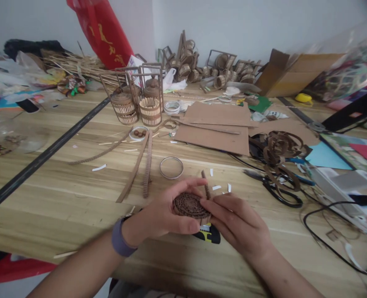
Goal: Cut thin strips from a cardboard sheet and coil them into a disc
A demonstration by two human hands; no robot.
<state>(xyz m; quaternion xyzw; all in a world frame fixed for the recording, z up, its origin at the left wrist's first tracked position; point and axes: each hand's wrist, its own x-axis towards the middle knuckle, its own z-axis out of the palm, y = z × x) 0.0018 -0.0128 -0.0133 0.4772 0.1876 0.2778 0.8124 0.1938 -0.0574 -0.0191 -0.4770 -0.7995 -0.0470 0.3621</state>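
Note:
A round, flat coil of brown corrugated cardboard strip point(191, 205) is held just above the table, its spiral face turned up. My left hand point(161, 211) curves around its left side, thumb in front and fingers behind. At the right edge, my right hand point(241, 223) pinches the coil with thumb and fingers. A loose strip end point(205, 184) sticks up behind the coil, between both hands. Beneath them a black-and-yellow object point(212, 236) shows partly. Just beyond lie a thin metal ring point(171, 178) and two cardboard strips, one smooth point(133, 169) and one ridged point(147, 165).
Black-handled scissors point(282, 194) and a tangle of brown strips point(279, 147) lie to the right, beside cables. Flat cardboard sheets point(214, 138) are at the centre back. Small slatted baskets point(150, 111) with tall handles stand behind, near a roll of tape point(172, 107).

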